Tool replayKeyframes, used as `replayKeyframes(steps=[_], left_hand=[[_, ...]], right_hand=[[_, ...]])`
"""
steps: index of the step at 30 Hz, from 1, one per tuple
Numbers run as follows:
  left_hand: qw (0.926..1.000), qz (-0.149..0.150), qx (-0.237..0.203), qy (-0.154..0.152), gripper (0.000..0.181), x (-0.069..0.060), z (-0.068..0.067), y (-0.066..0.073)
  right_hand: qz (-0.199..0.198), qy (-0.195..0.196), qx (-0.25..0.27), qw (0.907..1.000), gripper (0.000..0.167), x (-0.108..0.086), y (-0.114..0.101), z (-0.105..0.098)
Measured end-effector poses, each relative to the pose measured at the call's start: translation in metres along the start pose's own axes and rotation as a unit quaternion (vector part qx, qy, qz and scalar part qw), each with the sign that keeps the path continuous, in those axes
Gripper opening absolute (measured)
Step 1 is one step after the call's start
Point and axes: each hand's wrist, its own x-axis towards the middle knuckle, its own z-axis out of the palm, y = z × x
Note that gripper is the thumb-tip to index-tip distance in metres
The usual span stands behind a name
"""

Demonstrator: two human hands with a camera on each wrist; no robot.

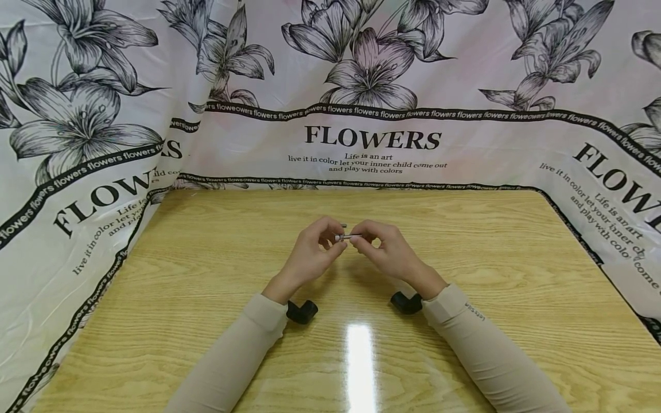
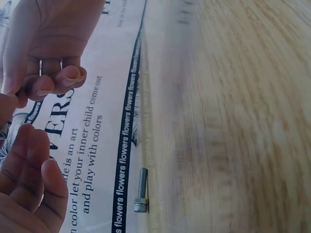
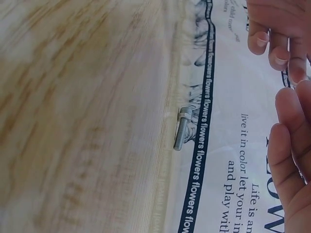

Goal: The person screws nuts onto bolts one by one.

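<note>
Over the middle of the table, my left hand (image 1: 315,252) and right hand (image 1: 389,249) meet with fingertips almost touching. Between them is a small silver bolt (image 1: 347,237), its thicker end at the left fingertips and its thin shank in the right hand's pinch. Only a sliver of metal (image 2: 4,131) from it shows at the edge of the left wrist view; the fingers hide the rest. A second bolt (image 2: 141,191), with a nut or washer near its head, lies on the table just beyond the hands. The right wrist view shows this loose bolt (image 3: 181,128) too.
The wood-grain table (image 1: 206,241) is backed by a white cloth (image 1: 248,143) printed with flowers and lettering, which also hangs along the left and right sides. Black wrist devices (image 1: 302,311) sit under both cuffs. A bright light reflection falls on the table's near part.
</note>
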Motion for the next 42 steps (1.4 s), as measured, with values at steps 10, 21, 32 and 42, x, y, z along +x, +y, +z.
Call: replayKeyframes(steps=[10, 21, 32, 42], left_hand=[[0.9986, -0.047, 0.016, -0.017, 0.019, -0.0015, -0.0001, -0.0017], [0.9988, -0.048, 0.003, -0.004, 0.017, -0.0023, -0.0005, -0.0012], [0.9995, 0.030, 0.000, 0.008, 0.020, -0.0019, -0.0001, 0.0005], [1.0000, 0.000, 0.009, 0.004, 0.011, -0.0018, 0.0002, 0.0003]], right_hand=[[-0.010, -0.002, 0.003, 0.9999, 0.009, 0.0005, 0.0009, 0.0006], [-0.006, -0.004, 0.002, 1.0000, 0.008, 0.0000, 0.0007, 0.0008], [0.001, -0.004, 0.003, 1.0000, 0.007, 0.0000, -0.0010, 0.0007], [-0.001, -0.002, 0.004, 1.0000, 0.008, 0.0001, 0.0008, 0.0009]])
